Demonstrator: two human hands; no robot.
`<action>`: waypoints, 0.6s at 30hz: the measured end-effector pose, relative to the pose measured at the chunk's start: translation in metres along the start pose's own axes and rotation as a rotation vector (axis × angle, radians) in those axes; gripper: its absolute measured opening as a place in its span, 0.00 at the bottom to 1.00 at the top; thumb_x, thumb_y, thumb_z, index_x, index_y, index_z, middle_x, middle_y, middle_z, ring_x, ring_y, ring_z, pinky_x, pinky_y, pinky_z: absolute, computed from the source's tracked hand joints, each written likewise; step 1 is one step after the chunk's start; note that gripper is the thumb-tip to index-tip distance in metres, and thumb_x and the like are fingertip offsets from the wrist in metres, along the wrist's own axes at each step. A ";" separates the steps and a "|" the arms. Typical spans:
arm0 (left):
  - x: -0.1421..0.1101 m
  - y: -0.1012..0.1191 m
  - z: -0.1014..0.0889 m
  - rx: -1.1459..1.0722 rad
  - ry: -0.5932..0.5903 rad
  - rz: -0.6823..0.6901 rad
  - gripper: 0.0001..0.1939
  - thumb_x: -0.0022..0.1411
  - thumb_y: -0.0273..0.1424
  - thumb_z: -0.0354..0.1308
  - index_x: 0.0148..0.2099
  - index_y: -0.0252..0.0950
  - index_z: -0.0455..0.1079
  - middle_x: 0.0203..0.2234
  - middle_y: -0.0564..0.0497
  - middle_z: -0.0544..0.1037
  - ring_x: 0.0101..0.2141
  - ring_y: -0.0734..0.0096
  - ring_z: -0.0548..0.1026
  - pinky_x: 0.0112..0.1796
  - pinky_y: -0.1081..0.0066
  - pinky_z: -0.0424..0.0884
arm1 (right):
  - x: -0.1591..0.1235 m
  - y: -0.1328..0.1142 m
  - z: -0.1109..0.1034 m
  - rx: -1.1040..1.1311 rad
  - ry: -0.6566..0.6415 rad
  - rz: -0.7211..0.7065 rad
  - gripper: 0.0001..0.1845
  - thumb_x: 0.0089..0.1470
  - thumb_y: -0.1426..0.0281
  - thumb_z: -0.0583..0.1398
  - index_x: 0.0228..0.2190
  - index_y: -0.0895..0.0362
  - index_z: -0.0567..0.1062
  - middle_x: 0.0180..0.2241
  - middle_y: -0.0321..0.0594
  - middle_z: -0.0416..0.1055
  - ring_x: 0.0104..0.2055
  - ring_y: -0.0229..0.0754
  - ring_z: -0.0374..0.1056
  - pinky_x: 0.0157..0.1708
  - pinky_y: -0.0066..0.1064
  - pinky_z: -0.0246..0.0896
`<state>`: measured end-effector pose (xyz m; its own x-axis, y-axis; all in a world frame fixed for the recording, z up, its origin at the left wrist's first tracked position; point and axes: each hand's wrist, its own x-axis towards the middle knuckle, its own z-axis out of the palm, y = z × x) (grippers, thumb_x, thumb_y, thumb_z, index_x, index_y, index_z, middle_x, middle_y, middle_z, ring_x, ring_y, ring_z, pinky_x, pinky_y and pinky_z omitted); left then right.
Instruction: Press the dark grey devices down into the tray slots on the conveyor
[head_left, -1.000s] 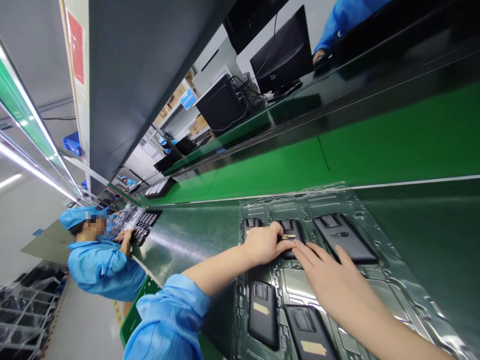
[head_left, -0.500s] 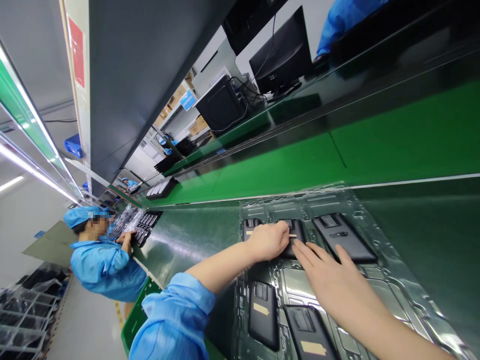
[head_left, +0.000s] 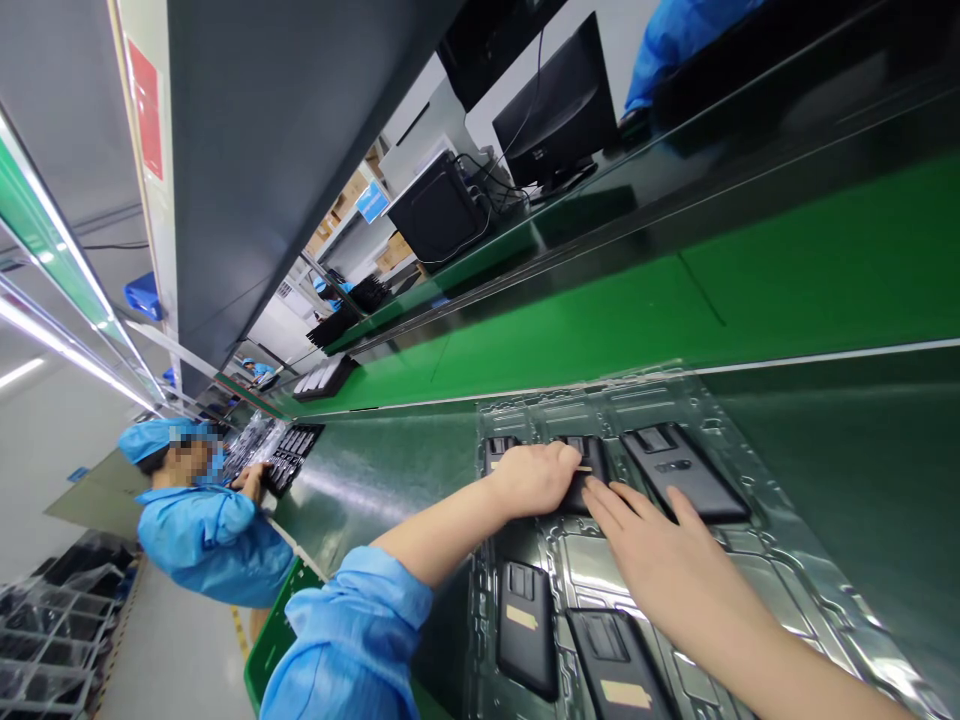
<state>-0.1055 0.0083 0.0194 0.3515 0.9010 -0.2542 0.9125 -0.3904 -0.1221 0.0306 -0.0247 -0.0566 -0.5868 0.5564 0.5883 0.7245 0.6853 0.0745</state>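
Note:
A clear plastic blister tray (head_left: pixel 600 410) holds several black phones. My left hand (head_left: pixel 538 478) is closed over the phone (head_left: pixel 589 455) in the top middle pocket, and the end of a tan sticker (head_left: pixel 583 468) shows at its fingertips. My right hand (head_left: pixel 652 550) lies with fingers stretched out, its fingertips touching the lower right part of that same phone. To the right sits a phone without a sticker (head_left: pixel 686 475). Below are a phone (head_left: pixel 525 650) and another phone (head_left: pixel 622 665), each with a tan sticker. A further phone (head_left: pixel 499 448) is partly covered by my left hand.
The tray lies on a green bench (head_left: pixel 405 440) with a raised green ledge (head_left: pixel 562 330) behind it. A green crate (head_left: pixel 274 635) stands left of my sleeve. Further along, a co-worker in blue (head_left: pixel 202 530) reaches toward black trays (head_left: pixel 296 455). A monitor (head_left: pixel 559 110) stands beyond the ledge.
The view has shifted very slightly. Both hands stay at the same phone with almost no visible movement.

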 end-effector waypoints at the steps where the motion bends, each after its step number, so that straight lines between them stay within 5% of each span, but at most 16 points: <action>1: 0.001 -0.001 0.000 -0.023 0.011 -0.015 0.10 0.59 0.27 0.38 0.39 0.31 0.59 0.37 0.41 0.70 0.37 0.60 0.72 0.35 0.61 0.69 | 0.000 0.000 0.000 0.003 -0.006 0.000 0.26 0.41 0.85 0.47 0.40 0.61 0.72 0.42 0.46 0.67 0.41 0.50 0.62 0.39 0.47 0.59; 6: 0.005 -0.004 0.001 -0.226 0.104 -0.095 0.07 0.58 0.26 0.41 0.37 0.33 0.58 0.37 0.43 0.70 0.36 0.63 0.71 0.37 0.59 0.67 | -0.001 0.000 0.001 0.001 -0.022 -0.010 0.26 0.40 0.85 0.48 0.40 0.61 0.72 0.43 0.47 0.67 0.41 0.50 0.62 0.40 0.47 0.59; 10: 0.004 -0.005 0.004 -0.512 0.244 -0.154 0.05 0.58 0.25 0.39 0.34 0.35 0.55 0.35 0.48 0.70 0.36 0.74 0.70 0.41 0.68 0.66 | 0.001 0.000 -0.001 -0.007 -0.066 -0.012 0.27 0.40 0.85 0.47 0.41 0.60 0.72 0.44 0.46 0.66 0.42 0.49 0.62 0.40 0.47 0.59; 15: -0.009 -0.017 0.010 -0.982 0.407 -0.331 0.05 0.56 0.24 0.37 0.29 0.37 0.48 0.20 0.58 0.62 0.16 0.85 0.56 0.20 0.81 0.58 | -0.001 0.002 0.000 -0.005 -0.096 -0.011 0.28 0.41 0.85 0.46 0.42 0.58 0.71 0.45 0.43 0.66 0.43 0.48 0.62 0.40 0.46 0.60; 18: -0.022 -0.031 0.017 -1.127 0.468 -0.432 0.05 0.56 0.26 0.37 0.28 0.37 0.47 0.15 0.61 0.52 0.13 0.84 0.46 0.16 0.81 0.49 | -0.003 0.004 0.003 -0.021 -0.018 -0.036 0.27 0.43 0.86 0.44 0.41 0.60 0.72 0.45 0.44 0.66 0.42 0.48 0.62 0.38 0.46 0.60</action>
<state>-0.1449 -0.0024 0.0124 -0.1838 0.9829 -0.0108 0.5619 0.1141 0.8193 0.0342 -0.0220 -0.0601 -0.6190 0.5402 0.5702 0.7102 0.6949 0.1127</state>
